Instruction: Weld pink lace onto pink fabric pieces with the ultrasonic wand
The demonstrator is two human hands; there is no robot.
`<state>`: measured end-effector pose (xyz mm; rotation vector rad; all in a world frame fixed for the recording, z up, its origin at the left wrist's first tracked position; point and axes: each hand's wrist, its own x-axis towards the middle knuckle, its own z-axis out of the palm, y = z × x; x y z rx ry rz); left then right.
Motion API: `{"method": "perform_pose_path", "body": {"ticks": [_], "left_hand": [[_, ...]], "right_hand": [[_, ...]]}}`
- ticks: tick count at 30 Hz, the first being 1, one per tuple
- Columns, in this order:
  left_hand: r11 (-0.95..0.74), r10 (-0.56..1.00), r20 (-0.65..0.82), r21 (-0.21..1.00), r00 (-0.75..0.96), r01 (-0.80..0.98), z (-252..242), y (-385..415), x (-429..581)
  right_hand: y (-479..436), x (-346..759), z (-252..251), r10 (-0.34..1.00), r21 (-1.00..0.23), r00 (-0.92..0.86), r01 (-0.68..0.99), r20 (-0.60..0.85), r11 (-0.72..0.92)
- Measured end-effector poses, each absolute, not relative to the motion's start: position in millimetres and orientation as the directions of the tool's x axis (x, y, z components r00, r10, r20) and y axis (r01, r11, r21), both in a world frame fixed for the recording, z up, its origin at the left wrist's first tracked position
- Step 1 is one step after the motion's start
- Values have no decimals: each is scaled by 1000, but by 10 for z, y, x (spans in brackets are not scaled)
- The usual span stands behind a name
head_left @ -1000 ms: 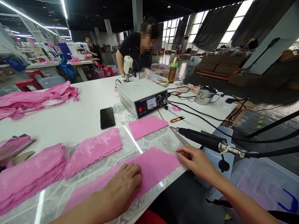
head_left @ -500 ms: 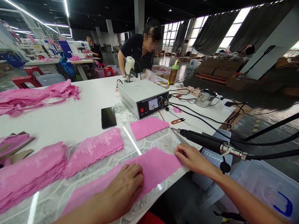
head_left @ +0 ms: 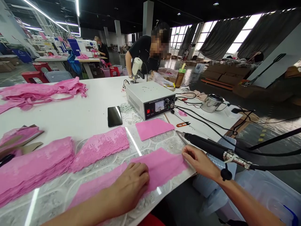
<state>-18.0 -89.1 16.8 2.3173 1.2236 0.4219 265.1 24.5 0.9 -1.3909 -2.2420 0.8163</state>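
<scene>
**While both hands hold it down, a pink strip lies slantwise on the glass**

Where the left hand [head_left: 130, 185] rests palm down, the long pink strip of plain fabric [head_left: 162, 163] runs under it, flat on the patterned glass plate [head_left: 164, 141]. Its long axis slants from near the left wrist out past the fingertips to the right hand [head_left: 199, 160], and its squared-off far end points at that hand. The left fingers [head_left: 141, 171] lie close together, loosely bent, pressing on the middle of the strip. The right fingertips [head_left: 185, 152] are bunched together at the strip's far corner; whether they pinch the edge or only press it cannot be told.

Just beyond the right fingers lies a black rod-shaped hand tool with a metal tip [head_left: 207, 146], its tip pointing away towards the table's middle, its cable trailing off behind the right wrist. Ahead of the left fingertips sits a small pink rectangle of fabric [head_left: 152, 128], and to their left a pink scalloped lace piece [head_left: 101, 146]. Further left is a thick stack of pink lace [head_left: 35, 166]. Well beyond the fingers stand a black phone [head_left: 114, 116] and a white metal control box [head_left: 150, 100].
</scene>
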Motion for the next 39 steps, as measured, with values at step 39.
{"method": "perform_pose_path", "body": {"ticks": [39], "left_hand": [[-301,929,254,97,269,949,-12,-2456,-1636]], "right_hand": [[15,2191,45,892,-654,-391,618,227,437]]}}
